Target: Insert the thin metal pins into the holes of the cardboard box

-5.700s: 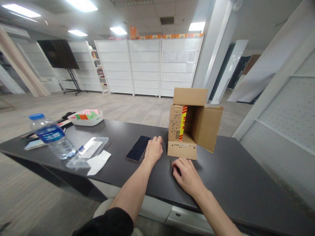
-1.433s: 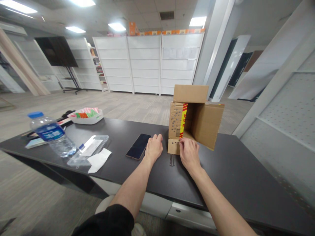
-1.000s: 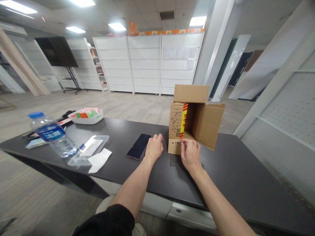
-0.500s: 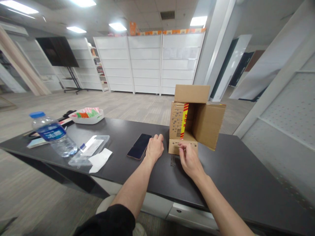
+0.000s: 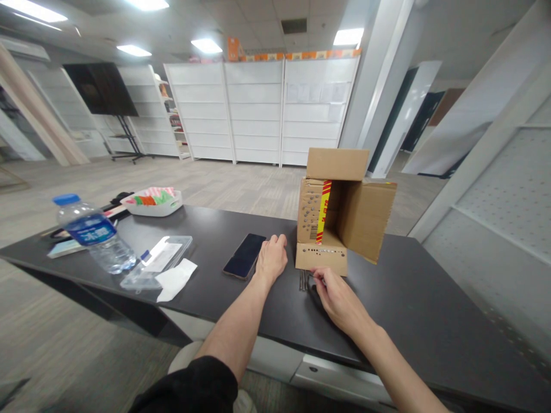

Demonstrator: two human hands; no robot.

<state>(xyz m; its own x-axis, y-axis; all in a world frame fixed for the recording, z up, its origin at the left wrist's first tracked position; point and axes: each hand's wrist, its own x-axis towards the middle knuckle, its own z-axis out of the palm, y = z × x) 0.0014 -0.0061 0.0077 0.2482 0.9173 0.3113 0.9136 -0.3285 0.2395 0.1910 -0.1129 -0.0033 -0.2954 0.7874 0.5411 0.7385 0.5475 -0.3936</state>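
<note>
My right hand (image 5: 338,295) is closed in a pinch just in front of the cardboard box. Its thumb and fingertips are at the right end of a short row of thin metal rods (image 5: 302,280) on the table; a thin metal rod seems to be between them, mostly hidden. My left hand (image 5: 272,257) lies palm down on the table with curled fingers, beside the black phone (image 5: 244,256); what is under the fingers is hidden. The open cardboard box (image 5: 310,209) faces me, and its lowered front flap (image 5: 322,261) has rows of small holes and round dark spots.
Left of the phone lie a white paper (image 5: 177,280) and a clear plastic case (image 5: 183,250). A water bottle (image 5: 95,235) stands at the left, near a white basket (image 5: 160,210) with colourful packets. The dark table's (image 5: 422,310) front edge runs below my forearms.
My right hand has moved down and toward me, from in front of the box's lower flap to the metal rods on the table. The left hand has stayed in place.
</note>
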